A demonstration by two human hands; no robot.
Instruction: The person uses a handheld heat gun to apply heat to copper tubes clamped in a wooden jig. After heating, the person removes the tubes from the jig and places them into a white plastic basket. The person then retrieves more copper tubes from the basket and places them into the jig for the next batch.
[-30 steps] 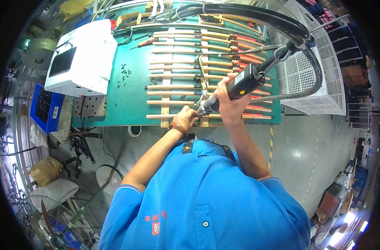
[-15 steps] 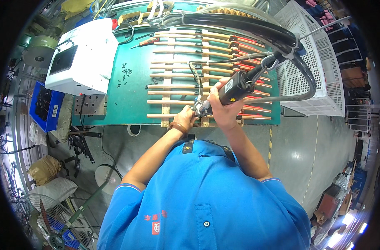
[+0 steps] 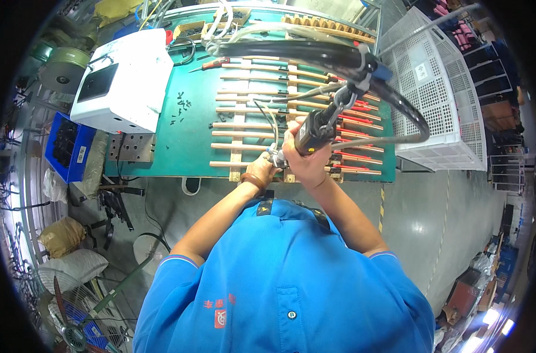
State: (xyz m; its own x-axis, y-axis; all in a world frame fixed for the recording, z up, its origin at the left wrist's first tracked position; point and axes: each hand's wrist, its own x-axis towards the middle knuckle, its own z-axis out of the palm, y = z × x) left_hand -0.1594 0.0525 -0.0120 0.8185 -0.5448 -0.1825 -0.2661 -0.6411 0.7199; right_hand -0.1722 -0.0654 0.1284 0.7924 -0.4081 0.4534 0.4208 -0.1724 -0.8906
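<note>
My right hand [image 3: 308, 163] is wrapped round a black power screwdriver [image 3: 316, 134], which hangs from above by a metal hook. The driver leans, with its metal nose [image 3: 278, 159] down by the near end of the rods. My left hand [image 3: 262, 169], a brown bangle at its wrist, has its fingers drawn together beside that nose. What those fingers pinch is hidden. Several thin copper-coloured rods [image 3: 224, 165] with red right ends [image 3: 356, 159] lie side by side across notched wooden strips [image 3: 236, 157]. Small black pieces sit on the rods along the right strip.
A white machine [image 3: 124, 82] stands on the green table [image 3: 179, 147] at left, near scattered black bits [image 3: 179, 106]. An orange-handled screwdriver [image 3: 212, 65] lies behind the rods. Blue bin [image 3: 68, 147] at left; white perforated crate [image 3: 432, 100] at right. A thick black hose [image 3: 279, 50] arches overhead.
The power screwdriver and my right hand have shifted slightly left and down. The overhead hose and hook have swung left. My left hand stays at almost the same spot.
</note>
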